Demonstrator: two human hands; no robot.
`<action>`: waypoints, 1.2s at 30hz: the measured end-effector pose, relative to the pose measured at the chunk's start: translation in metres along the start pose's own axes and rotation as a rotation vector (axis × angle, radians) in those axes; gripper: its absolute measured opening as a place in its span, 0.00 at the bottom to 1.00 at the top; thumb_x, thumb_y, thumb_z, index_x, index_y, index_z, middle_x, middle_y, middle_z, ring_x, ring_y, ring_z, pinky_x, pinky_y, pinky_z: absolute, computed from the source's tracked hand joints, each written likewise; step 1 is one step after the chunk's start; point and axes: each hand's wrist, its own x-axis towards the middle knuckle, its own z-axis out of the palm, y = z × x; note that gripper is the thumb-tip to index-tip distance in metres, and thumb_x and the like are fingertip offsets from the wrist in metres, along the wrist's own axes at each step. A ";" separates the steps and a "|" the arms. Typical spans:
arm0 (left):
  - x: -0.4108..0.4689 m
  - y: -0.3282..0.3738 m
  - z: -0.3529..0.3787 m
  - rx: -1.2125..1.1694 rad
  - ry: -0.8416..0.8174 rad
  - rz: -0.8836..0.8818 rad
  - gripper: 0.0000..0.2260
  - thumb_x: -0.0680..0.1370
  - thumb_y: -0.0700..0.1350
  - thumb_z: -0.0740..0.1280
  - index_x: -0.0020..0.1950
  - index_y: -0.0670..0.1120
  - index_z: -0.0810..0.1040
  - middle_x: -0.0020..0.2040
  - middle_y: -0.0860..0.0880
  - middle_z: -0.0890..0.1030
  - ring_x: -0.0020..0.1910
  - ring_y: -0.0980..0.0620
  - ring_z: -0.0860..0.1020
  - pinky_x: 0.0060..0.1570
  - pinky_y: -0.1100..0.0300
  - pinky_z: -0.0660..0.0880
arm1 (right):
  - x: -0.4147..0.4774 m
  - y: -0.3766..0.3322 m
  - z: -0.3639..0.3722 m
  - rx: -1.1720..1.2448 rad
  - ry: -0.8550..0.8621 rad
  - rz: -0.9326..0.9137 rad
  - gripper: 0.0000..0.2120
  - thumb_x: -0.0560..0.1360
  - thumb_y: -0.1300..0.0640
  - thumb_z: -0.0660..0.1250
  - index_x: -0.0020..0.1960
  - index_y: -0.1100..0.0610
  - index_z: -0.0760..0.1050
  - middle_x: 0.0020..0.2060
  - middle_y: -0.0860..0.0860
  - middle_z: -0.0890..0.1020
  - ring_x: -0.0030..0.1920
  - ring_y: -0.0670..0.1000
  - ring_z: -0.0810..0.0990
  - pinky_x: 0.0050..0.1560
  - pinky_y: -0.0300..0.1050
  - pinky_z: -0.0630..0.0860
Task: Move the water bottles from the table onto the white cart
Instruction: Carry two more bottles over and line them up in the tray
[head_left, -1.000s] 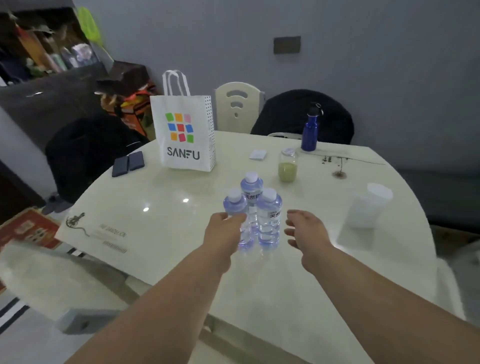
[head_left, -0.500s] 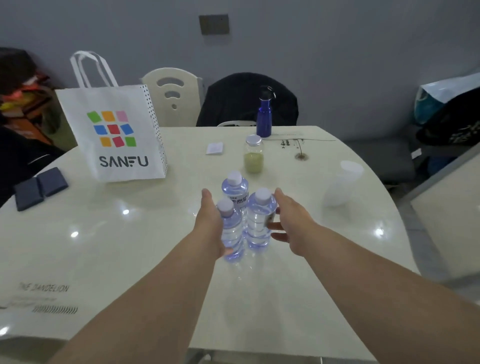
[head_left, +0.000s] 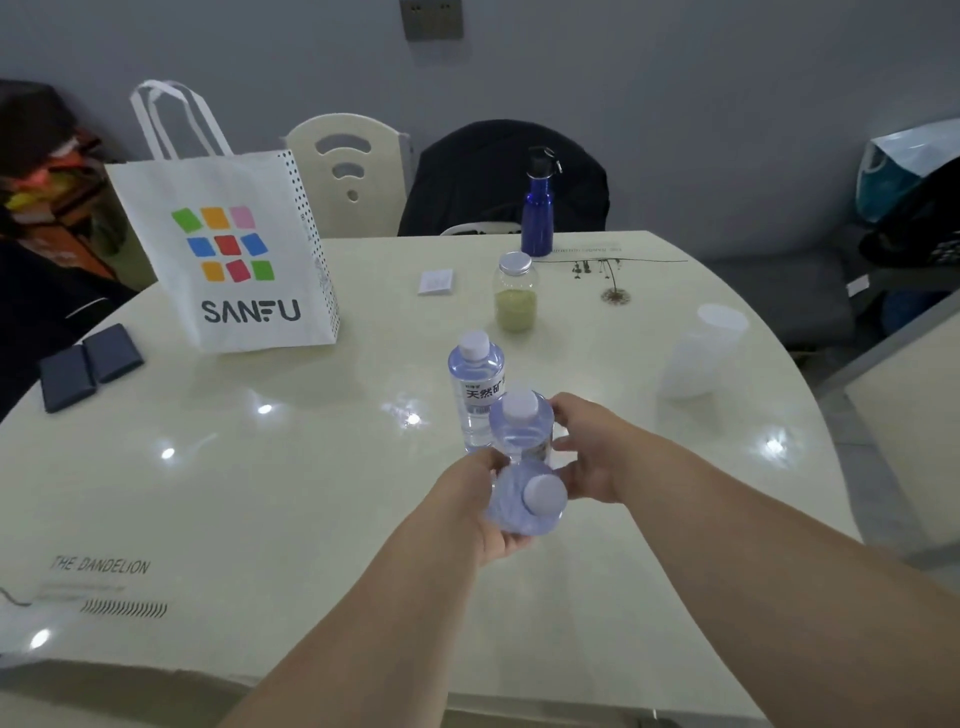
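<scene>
left hand (head_left: 480, 512): wrapped around near water bottle (head_left: 525, 501), fingers under and behind it; bottle tipped so its white cap faces the camera, lifted off the surface as far as I can tell
right hand (head_left: 589, 449): closed on middle water bottle (head_left: 521, 428), thumb and fingers on its right side; bottle upright, cap up; can't tell if its base touches the surface, hidden behind the near bottle
third water bottle (head_left: 475, 387): standing upright on tabletop (head_left: 260, 493), not held, just behind and left of the middle one, label with Chinese characters facing camera
bottle grouping: all three close together, centre of the view, near bottle overlaps the middle one
white cart: not visible in this view
shopping bag (head_left: 228, 249): white, SANFU print with coloured squares, upright at left rear of tabletop
jar (head_left: 515, 292): clear, silver lid, greenish contents, behind the bottles
blue flask (head_left: 537, 208): dark blue, black cap, far edge of tabletop
plastic cup (head_left: 701, 351): translucent white, right side, well apart from the hands
dark wallets (head_left: 88, 366): two flat dark items, left edge
paper slip (head_left: 435, 282): small white, between bag and jar
chairs: cream chair (head_left: 348, 171) and one draped in dark cloth (head_left: 483, 176) behind the tabletop
</scene>
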 end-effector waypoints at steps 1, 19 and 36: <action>0.000 -0.001 -0.002 0.006 -0.017 -0.028 0.05 0.76 0.40 0.65 0.48 0.40 0.78 0.43 0.43 0.83 0.44 0.44 0.79 0.53 0.49 0.77 | 0.001 0.000 0.001 -0.016 -0.014 0.009 0.15 0.71 0.52 0.62 0.56 0.55 0.77 0.59 0.56 0.72 0.27 0.59 0.83 0.29 0.49 0.79; 0.005 -0.015 -0.040 0.086 -0.091 -0.037 0.14 0.76 0.47 0.65 0.59 0.41 0.78 0.43 0.42 0.84 0.39 0.44 0.81 0.40 0.52 0.77 | 0.000 0.043 -0.012 -0.178 -0.207 0.292 0.15 0.70 0.50 0.75 0.49 0.61 0.80 0.36 0.56 0.86 0.32 0.55 0.85 0.37 0.47 0.80; -0.055 -0.080 0.013 0.142 -0.433 0.060 0.17 0.62 0.38 0.65 0.50 0.37 0.75 0.40 0.39 0.76 0.34 0.42 0.75 0.38 0.53 0.76 | -0.128 0.106 -0.065 0.258 -0.025 -0.022 0.18 0.72 0.59 0.68 0.60 0.63 0.73 0.55 0.63 0.75 0.52 0.60 0.74 0.60 0.56 0.69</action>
